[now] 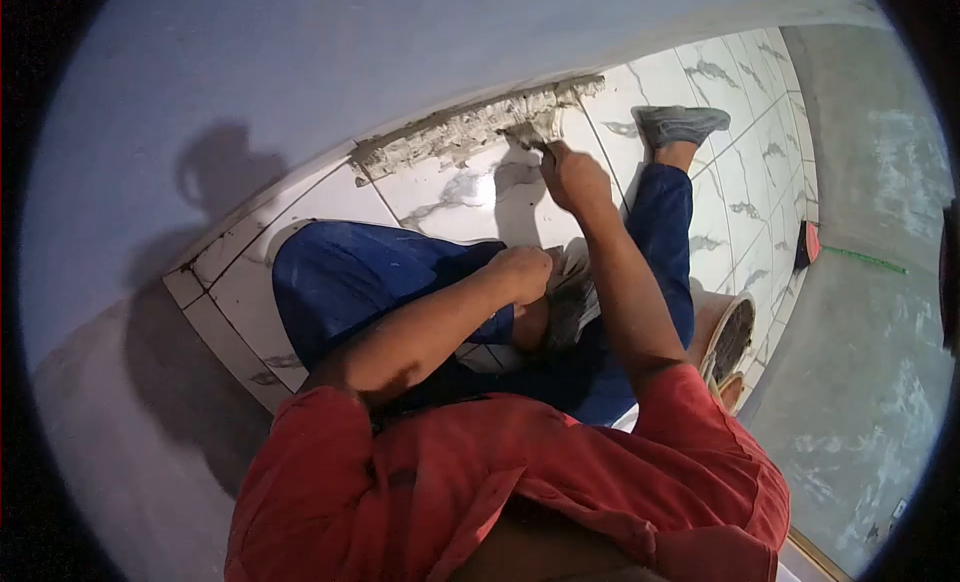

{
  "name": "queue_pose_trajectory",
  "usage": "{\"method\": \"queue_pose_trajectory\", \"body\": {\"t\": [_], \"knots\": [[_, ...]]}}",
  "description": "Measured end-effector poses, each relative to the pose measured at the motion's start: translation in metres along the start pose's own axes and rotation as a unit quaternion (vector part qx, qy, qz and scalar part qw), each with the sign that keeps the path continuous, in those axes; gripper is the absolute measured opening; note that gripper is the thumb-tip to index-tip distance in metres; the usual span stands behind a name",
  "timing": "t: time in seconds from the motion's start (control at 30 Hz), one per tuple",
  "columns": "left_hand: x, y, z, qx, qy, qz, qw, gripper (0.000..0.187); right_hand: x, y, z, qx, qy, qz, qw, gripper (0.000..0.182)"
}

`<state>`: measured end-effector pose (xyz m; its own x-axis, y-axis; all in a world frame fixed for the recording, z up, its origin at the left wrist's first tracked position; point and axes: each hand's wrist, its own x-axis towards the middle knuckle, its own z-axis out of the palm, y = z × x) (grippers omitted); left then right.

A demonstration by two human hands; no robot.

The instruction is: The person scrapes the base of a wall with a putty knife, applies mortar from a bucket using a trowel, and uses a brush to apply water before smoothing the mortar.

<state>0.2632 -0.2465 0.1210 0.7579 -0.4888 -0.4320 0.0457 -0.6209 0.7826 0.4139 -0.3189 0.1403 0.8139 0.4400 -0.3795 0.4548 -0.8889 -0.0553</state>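
Note:
My right hand (578, 178) is closed round the handle of a trowel (524, 136), whose blade touches the rough mortar strip (450, 132) along the foot of the wall. Below that strip lie white tiles (455, 204) with grey veins, and the arm's shadow falls over them. My left hand (522, 274) is closed in a fist beside my shoe (572, 300), near the folded leg. Whether anything is inside that fist is hidden.
The blue-grey wall (300, 72) rises behind the mortar. A bucket (722, 327) with dark contents stands right of my leg. My other shoe (682, 125) rests on tiles at the upper right. Farther right lie a red and black object (807, 244) and a green strip (868, 261).

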Motion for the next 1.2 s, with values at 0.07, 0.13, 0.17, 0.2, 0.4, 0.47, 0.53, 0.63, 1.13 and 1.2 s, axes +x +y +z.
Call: {"method": "queue_pose_trajectory", "body": {"t": [0.07,0.13,0.17,0.2,0.4,0.47,0.53,0.63,1.13,1.2], "knots": [[0.001,0.001,0.009,0.016,-0.030,0.000,0.999,0.024,0.015,0.007,0.003,0.022,0.063,-0.012,0.998,0.034],[0.000,-0.004,0.011,0.009,0.007,0.020,1.000,0.024,0.033,-0.003,-0.008,0.037,0.074,0.012,0.997,0.032],[0.001,-0.006,0.012,0.012,0.006,0.019,1.000,0.024,0.035,0.001,-0.006,0.039,0.075,0.012,0.996,0.032],[0.002,-0.008,0.013,0.010,0.018,0.019,1.000,0.024,0.035,0.005,-0.005,0.030,0.049,0.013,0.998,0.032],[0.002,-0.001,0.007,-0.003,-0.005,0.018,1.000,0.031,0.033,0.032,-0.025,-0.001,0.060,-0.018,0.998,0.033],[0.001,-0.002,0.008,-0.002,-0.018,0.019,1.000,0.033,0.049,0.032,-0.026,-0.004,0.041,0.008,0.999,0.034],[0.001,-0.008,0.016,-0.013,0.031,0.041,0.999,0.035,0.051,0.034,-0.018,-0.023,0.012,0.013,1.000,0.035],[-0.001,-0.002,0.007,-0.021,0.022,0.023,0.999,0.036,0.038,0.045,-0.019,-0.027,-0.015,0.012,0.999,0.035],[-0.001,-0.002,0.006,-0.028,0.003,0.019,0.999,0.033,0.059,0.074,-0.012,0.033,0.090,0.021,0.995,0.038],[-0.002,-0.004,0.008,-0.031,0.019,0.024,0.999,0.033,0.057,0.071,-0.010,0.034,0.088,0.026,0.995,0.038]]}}
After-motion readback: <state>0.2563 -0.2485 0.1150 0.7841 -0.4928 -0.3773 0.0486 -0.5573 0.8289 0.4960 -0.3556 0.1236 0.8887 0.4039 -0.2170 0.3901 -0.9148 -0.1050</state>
